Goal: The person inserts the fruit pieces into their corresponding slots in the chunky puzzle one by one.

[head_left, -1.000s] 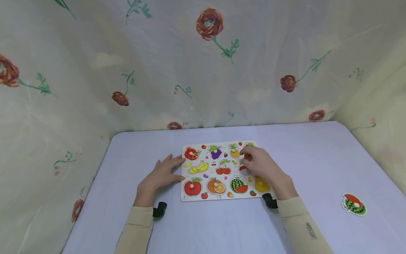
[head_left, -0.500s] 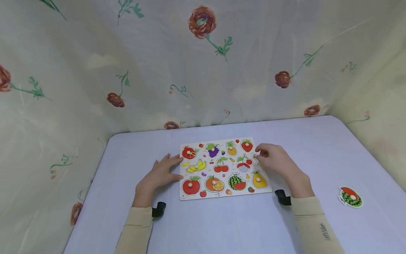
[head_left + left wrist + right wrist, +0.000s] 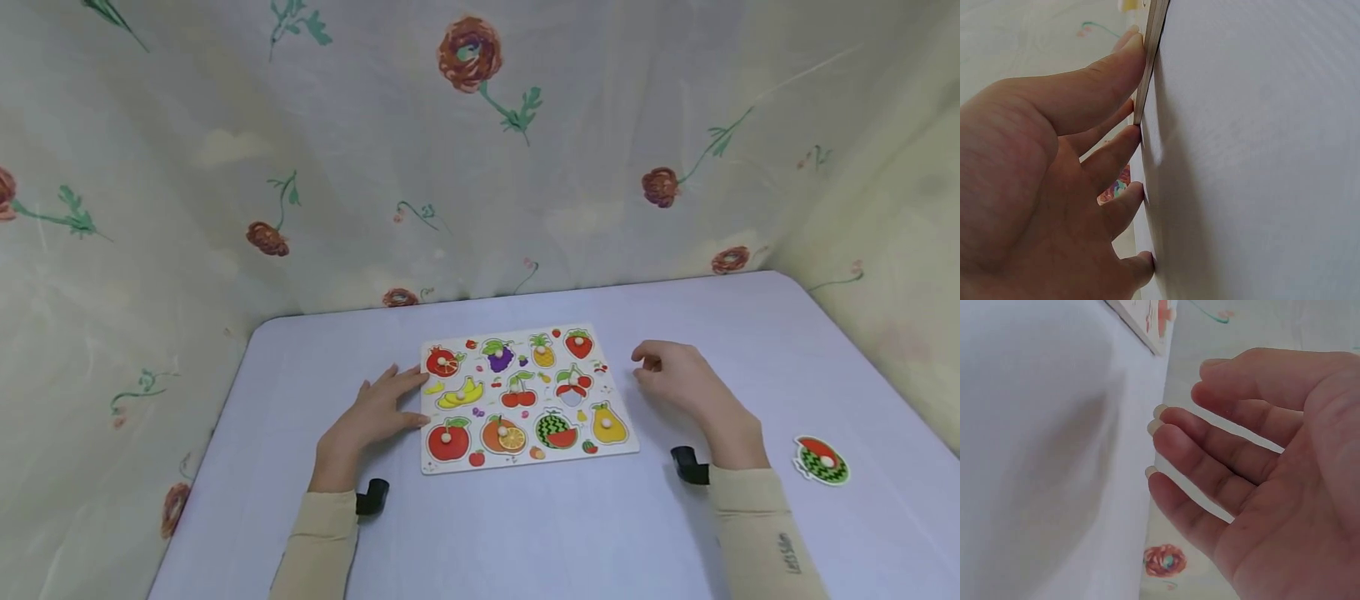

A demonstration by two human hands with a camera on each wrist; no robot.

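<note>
A white fruit knob puzzle board lies flat on the table, with fruit pieces such as a yellow pear, a red apple and bananas. Fingers spread, my left hand touches the board's left edge with thumb and fingertips; in the left wrist view the thumb meets the board's side. My right hand hovers right of the board, holding nothing. Its fingers are loosely bent in the right wrist view, thumb near the index finger. A watermelon piece lies on the table farther right.
The table has a pale lavender cloth. Behind and beside it hangs a flowered curtain. Black wrist mounts stick out from both wrists.
My right hand has withdrawn from the board's right side and moved rightward, uncovering the strawberry and the red fruit piece below it. My left hand stays at the left edge; the head view shifts slightly.
</note>
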